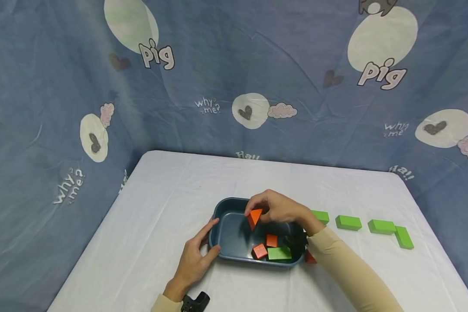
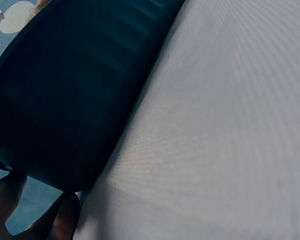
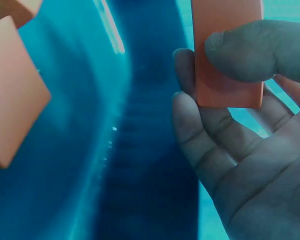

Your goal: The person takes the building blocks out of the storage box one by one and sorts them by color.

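A dark blue rectangular tray [image 1: 234, 251] stands on the white cloth. Over it, my right hand [image 1: 278, 208] pinches an orange triangular block [image 1: 255, 218]; the right wrist view shows the thumb on the flat side of this block [image 3: 230, 92] and fingers behind. My left hand [image 1: 195, 260] touches the tray's left end, thumb and index finger spread and fairly straight. In the left wrist view its fingertips [image 2: 67, 210] meet the tray's dark wall [image 2: 65, 125]. Inside the tray lie a red-orange cube [image 1: 259, 251], another orange block [image 1: 271, 240] and a green block [image 1: 279, 253].
Several green blocks lie in a row right of the tray, among them one in the middle [image 1: 349, 222] and an angled one at the end [image 1: 404, 238]. A red-orange piece [image 1: 310, 258] shows partly beside the tray's right end, under the right sleeve. Printed blue cloth [image 1: 203, 138] hangs behind the table.
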`<action>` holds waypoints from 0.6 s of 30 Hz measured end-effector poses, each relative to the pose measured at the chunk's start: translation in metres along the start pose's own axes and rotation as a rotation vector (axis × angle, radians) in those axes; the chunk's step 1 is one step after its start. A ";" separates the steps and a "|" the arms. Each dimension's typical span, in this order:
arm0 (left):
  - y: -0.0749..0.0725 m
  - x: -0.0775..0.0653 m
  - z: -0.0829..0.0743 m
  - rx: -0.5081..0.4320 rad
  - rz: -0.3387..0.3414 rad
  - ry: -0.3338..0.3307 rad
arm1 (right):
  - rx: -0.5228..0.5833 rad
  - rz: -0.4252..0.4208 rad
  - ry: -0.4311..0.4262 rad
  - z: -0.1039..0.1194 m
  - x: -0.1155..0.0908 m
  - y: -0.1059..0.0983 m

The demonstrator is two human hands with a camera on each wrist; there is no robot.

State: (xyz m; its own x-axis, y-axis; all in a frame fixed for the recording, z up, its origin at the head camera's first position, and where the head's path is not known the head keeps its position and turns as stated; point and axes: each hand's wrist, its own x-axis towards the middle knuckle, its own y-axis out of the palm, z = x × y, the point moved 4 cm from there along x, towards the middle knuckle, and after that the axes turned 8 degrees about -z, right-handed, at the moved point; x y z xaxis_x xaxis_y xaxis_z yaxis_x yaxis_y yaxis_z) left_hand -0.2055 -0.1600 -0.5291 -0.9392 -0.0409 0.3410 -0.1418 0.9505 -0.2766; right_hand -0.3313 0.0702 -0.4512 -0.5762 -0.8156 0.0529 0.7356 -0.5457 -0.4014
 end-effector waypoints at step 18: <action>0.001 0.000 0.001 -0.011 -0.005 0.028 | -0.011 -0.155 0.059 0.013 -0.043 -0.031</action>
State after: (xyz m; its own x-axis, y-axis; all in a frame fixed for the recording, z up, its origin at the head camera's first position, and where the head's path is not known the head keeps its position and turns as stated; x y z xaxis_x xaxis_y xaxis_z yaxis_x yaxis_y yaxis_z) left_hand -0.2055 -0.1597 -0.5299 -0.9293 -0.0377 0.3673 -0.1432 0.9537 -0.2645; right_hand -0.3243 0.1197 -0.4297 -0.7030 -0.7086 0.0610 0.6322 -0.6619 -0.4028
